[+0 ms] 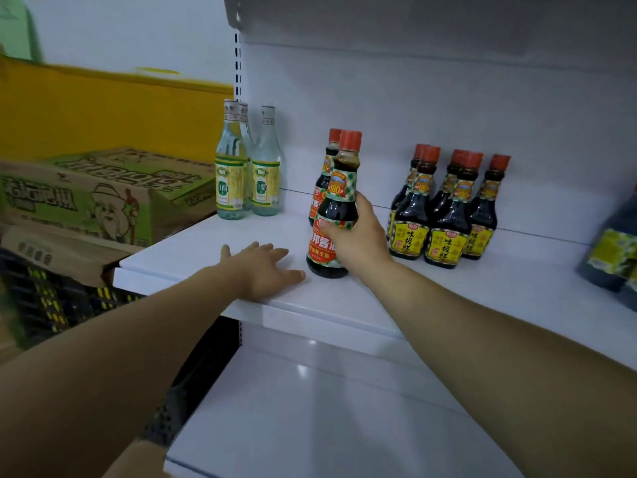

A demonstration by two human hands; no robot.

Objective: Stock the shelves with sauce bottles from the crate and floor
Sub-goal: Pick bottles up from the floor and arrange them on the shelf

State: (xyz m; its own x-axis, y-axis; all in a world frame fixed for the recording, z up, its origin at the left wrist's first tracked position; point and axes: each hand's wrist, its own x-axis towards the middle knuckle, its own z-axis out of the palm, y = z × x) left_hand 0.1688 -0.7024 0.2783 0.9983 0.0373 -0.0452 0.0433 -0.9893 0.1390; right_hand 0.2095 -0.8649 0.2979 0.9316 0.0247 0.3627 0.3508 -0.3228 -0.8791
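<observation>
Head view, right hand [358, 241] gripping upright soy sauce bottle [336, 208] on shelf [448, 298], left hand [267, 270] flat, fingers spread

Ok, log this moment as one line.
right hand: grips red-capped dark sauce bottle, upright on white shelf | left hand: flat on shelf

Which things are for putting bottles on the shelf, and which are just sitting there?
For the job: red-capped dark sauce bottle with red label, gripped by the right hand; yellow-labelled dark sauce bottles, already shelved; white metal shelf; black plastic crate.
Just sitting there: green printed cardboard boxes; clear glass bottles with yellow-green labels.
</observation>
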